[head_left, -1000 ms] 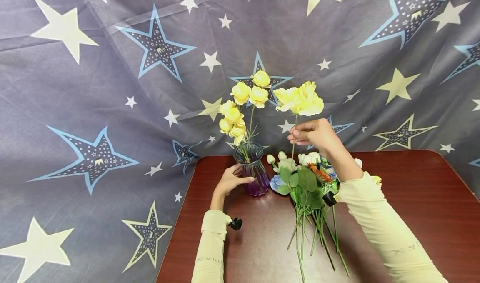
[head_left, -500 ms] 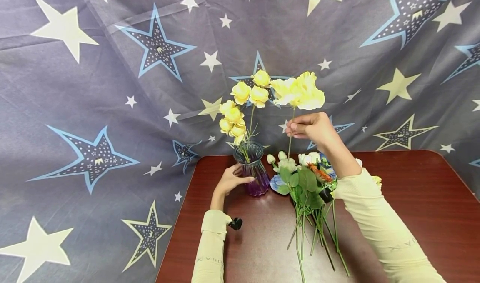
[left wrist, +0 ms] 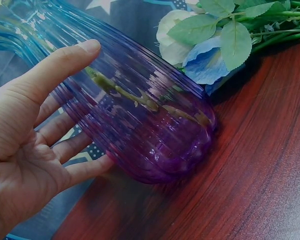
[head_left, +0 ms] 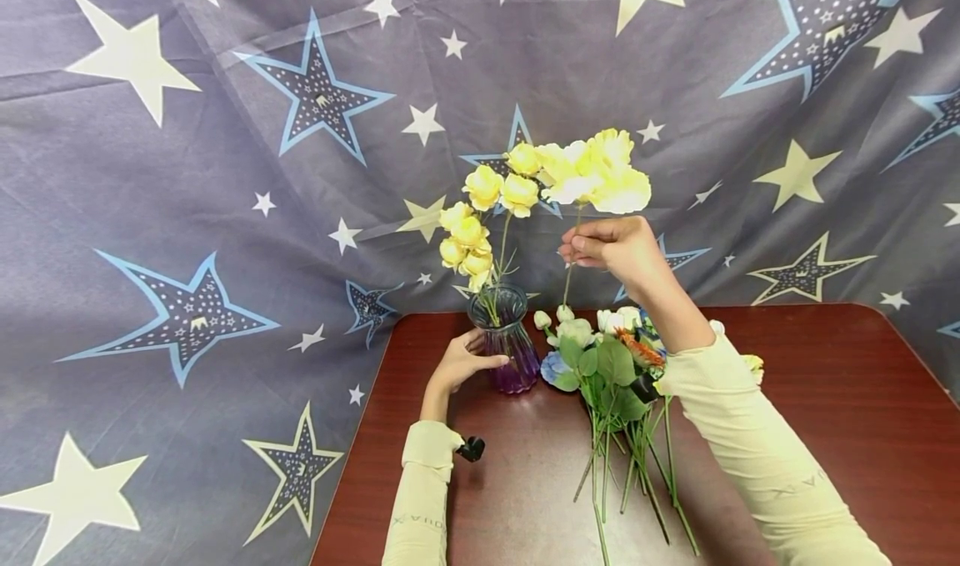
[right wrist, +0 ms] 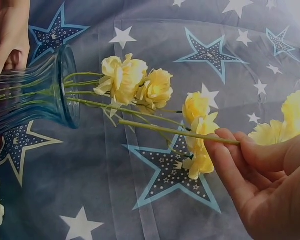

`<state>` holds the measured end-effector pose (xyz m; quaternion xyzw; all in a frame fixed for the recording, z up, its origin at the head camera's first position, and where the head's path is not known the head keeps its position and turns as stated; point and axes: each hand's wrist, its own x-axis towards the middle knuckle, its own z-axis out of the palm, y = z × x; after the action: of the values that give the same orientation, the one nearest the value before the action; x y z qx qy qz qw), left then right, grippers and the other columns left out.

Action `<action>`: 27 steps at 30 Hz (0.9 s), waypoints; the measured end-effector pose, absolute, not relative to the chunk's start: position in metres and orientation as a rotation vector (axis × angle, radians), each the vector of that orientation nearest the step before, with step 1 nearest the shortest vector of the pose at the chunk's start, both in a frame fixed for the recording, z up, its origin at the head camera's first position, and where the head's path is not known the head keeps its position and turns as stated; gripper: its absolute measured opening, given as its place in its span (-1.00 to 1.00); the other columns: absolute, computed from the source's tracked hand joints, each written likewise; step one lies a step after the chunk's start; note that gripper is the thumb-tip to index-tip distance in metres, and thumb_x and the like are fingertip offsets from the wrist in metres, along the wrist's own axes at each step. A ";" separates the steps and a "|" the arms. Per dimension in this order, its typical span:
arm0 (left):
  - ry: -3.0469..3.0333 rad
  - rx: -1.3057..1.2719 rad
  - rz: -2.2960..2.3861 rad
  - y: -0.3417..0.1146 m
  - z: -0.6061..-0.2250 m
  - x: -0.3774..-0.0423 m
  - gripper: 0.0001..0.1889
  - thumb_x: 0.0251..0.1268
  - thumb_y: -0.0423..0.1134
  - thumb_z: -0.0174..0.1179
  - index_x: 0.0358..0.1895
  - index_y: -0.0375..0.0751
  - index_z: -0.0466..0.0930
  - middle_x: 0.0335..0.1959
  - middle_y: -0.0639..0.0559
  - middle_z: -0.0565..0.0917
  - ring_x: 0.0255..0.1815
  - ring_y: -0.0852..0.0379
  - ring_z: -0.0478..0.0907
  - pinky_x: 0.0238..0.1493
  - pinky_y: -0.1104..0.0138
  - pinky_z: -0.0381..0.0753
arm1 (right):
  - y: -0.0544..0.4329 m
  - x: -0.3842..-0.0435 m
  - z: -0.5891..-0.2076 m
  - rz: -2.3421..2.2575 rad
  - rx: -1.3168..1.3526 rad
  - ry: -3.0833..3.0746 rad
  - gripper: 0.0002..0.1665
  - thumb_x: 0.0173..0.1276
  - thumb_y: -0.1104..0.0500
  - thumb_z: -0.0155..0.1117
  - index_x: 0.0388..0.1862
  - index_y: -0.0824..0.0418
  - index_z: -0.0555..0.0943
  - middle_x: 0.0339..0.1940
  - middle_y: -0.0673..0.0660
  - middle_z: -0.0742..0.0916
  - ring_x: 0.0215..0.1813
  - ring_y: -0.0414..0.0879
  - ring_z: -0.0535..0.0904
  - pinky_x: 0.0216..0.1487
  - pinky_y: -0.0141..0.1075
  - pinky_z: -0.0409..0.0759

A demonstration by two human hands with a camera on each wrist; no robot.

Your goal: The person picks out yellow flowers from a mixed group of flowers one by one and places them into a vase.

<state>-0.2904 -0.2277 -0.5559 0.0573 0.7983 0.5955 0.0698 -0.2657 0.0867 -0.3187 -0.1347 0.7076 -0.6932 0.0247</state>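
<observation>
My left hand (head_left: 467, 361) holds a ribbed glass vase (left wrist: 140, 115), thumb on the near side and fingers behind it. The vase, blue at the rim and purple at the base, stands upright on the table. Yellow flowers (head_left: 471, 231) on thin stems rise out of its mouth. My right hand (head_left: 617, 249) pinches the stem (right wrist: 175, 132) of a large ruffled yellow flower (head_left: 596, 172) between thumb and fingertips. That flower is up in the air, right of the vase. In the right wrist view its cut stem end points toward the vase's mouth, outside the rim.
A pile of loose flowers lies right of the vase on the dark red table (head_left: 832, 399), with a blue bloom (head_left: 555, 368), white blooms, an orange bloom (head_left: 640, 347) and green leaves (head_left: 615, 359). Their stems reach toward the near edge. A star-patterned cloth (head_left: 225, 216) hangs behind.
My right hand has moved left and slightly up with the large yellow flower, bringing it closer to the flowers in the vase. My left hand and the vase have stayed put.
</observation>
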 end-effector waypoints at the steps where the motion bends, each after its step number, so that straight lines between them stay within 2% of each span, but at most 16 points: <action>1: 2.405 0.173 1.790 -0.228 -0.556 -0.290 -0.10 0.06 -0.30 0.55 0.49 -0.38 0.31 0.48 -0.32 0.40 0.51 -0.26 0.36 0.50 -0.02 0.38 | 0.085 -0.266 -0.318 -2.144 -0.416 2.192 -0.65 0.48 0.35 0.25 0.11 0.62 0.60 -0.37 0.01 0.85 -0.29 -0.22 0.81 -0.13 -0.38 0.77; 4: 2.403 0.177 1.788 -0.228 -0.556 -0.290 -0.09 0.05 -0.29 0.56 0.50 -0.40 0.30 0.49 -0.33 0.39 0.51 -0.27 0.36 0.50 -0.02 0.38 | 0.081 -0.266 -0.316 -2.143 -0.424 2.201 -0.66 0.47 0.36 0.25 0.11 0.60 0.61 -0.35 0.04 0.86 -0.28 -0.21 0.81 -0.11 -0.37 0.77; 13: 2.393 0.163 1.802 -0.229 -0.559 -0.292 -0.08 0.05 -0.28 0.56 0.50 -0.40 0.29 0.50 -0.33 0.38 0.51 -0.27 0.35 0.50 -0.03 0.38 | 0.069 -0.265 -0.312 -2.175 -0.481 2.182 -0.69 0.46 0.41 0.24 0.09 0.61 0.62 -0.21 0.27 0.84 -0.28 -0.16 0.82 -0.12 -0.34 0.77; 27: 2.382 0.184 1.818 -0.228 -0.558 -0.291 -0.11 0.10 -0.33 0.52 0.51 -0.42 0.27 0.50 -0.37 0.35 0.51 -0.33 0.32 0.50 -0.08 0.36 | 0.053 -0.267 -0.317 -2.141 -0.547 2.210 -0.72 0.45 0.39 0.25 0.06 0.54 0.66 -0.09 0.41 0.79 -0.23 -0.15 0.82 -0.06 -0.30 0.77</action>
<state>-0.2910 -0.2283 -0.5577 0.0611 0.7916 0.6040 0.0697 -0.2666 0.0534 -0.3168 -0.1751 0.7070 -0.6851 0.0082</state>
